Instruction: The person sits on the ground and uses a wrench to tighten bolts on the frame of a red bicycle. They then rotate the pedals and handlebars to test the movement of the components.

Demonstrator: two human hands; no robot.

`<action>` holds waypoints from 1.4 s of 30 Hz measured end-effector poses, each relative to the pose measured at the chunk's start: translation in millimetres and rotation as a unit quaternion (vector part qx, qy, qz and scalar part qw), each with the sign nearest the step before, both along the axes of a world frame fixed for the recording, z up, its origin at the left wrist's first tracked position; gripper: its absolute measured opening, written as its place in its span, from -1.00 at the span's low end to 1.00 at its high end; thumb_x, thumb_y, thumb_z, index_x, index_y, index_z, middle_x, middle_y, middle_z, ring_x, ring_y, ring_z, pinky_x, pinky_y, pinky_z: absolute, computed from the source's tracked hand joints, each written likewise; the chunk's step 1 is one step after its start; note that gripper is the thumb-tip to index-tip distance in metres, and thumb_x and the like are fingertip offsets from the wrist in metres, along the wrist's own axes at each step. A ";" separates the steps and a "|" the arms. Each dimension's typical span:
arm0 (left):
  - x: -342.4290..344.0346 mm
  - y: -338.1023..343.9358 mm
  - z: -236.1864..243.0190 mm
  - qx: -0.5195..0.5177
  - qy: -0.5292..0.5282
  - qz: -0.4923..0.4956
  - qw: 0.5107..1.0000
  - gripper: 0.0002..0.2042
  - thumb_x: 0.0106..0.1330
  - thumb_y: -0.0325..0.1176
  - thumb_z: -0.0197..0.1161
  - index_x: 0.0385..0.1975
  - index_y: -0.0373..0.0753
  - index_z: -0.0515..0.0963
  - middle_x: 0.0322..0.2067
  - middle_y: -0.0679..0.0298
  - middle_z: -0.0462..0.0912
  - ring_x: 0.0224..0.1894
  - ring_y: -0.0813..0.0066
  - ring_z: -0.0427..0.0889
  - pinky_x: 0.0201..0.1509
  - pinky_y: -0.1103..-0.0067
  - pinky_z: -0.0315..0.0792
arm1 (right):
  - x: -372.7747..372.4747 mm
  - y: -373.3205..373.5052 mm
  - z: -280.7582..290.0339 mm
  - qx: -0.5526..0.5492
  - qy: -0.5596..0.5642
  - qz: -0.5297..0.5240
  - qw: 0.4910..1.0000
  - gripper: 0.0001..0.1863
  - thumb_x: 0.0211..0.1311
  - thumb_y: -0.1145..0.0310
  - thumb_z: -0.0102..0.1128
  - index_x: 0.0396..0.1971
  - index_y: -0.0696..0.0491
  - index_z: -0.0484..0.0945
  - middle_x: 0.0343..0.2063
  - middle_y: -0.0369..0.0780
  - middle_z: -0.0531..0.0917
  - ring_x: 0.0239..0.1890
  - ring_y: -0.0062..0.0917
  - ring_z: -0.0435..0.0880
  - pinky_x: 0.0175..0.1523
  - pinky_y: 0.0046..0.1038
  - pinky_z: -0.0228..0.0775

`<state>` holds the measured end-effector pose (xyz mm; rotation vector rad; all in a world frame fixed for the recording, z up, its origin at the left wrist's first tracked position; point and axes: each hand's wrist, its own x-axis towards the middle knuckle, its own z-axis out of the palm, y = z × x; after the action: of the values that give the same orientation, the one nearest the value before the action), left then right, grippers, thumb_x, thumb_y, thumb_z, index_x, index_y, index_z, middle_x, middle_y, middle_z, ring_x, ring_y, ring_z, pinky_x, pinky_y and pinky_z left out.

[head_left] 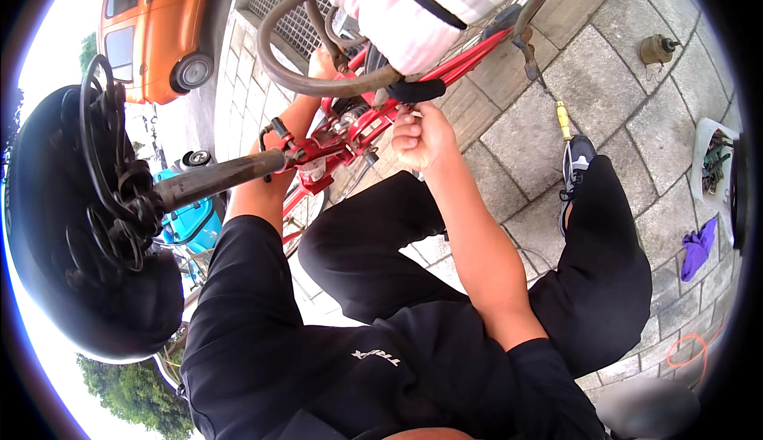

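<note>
A red bicycle frame (334, 146) lies across my view, with a grey metal post (222, 176) and a large black saddle (83, 233) at the left. My right hand (421, 136) is closed at the red tubing beside a black padded part (415, 90), on something small I cannot make out. My left hand (320, 65) reaches behind the frame to near a curved grey tube (322, 84), its fingers mostly hidden. A pink plaid cushion (405, 34) covers the upper part of the bicycle.
An orange car (151, 34) and a turquoise scooter (199, 225) stand left. On the paving (596, 58) at right are a yellow-handled tool (563, 122) by my shoe, a brass-coloured container (656, 50), a tool tub (714, 162), a purple cloth (698, 249) and an orange hose (687, 345).
</note>
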<state>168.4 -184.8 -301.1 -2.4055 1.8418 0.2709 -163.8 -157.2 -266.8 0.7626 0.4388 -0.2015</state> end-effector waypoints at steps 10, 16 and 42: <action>4.3 6.7 -2.9 -0.037 0.076 0.028 0.996 -0.82 0.22 -0.26 0.15 -0.38 -0.21 0.61 -0.49 0.05 0.63 -0.40 0.08 0.67 -0.32 0.26 0.56 | -2.3 6.7 23.4 -0.004 0.055 0.066 0.996 -0.70 0.40 0.24 0.02 -0.57 -0.09 0.31 -0.75 -0.49 0.25 -0.82 -0.76 0.18 -0.72 -0.62 -0.02; -3.5 -0.3 -7.8 -0.061 0.154 0.037 0.986 -0.81 0.23 -0.26 0.14 -0.38 -0.23 0.61 -0.48 0.03 0.63 -0.39 0.06 0.67 -0.32 0.24 0.56 | -3.7 2.4 22.3 0.021 0.070 0.012 0.997 -0.77 0.42 0.28 -0.06 -0.50 -0.07 0.34 -0.73 -0.49 0.27 -0.83 -0.76 0.16 -0.73 -0.63 -0.02; -13.7 3.9 12.9 -0.044 0.221 0.088 0.970 -0.74 0.34 -0.26 0.05 -0.42 -0.31 0.58 -0.46 -0.06 0.66 -0.41 -0.06 0.68 -0.29 0.21 0.53 | 24.3 87.6 10.4 -0.397 0.190 0.085 0.894 -0.77 0.44 0.30 0.08 -0.23 0.19 0.56 -0.44 -0.22 0.61 -0.52 -0.54 0.67 -0.42 -0.50 0.56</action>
<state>154.6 -180.9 -288.2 -2.7483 1.8240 0.8182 -139.5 -69.7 -256.4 -0.1321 0.7251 -0.3393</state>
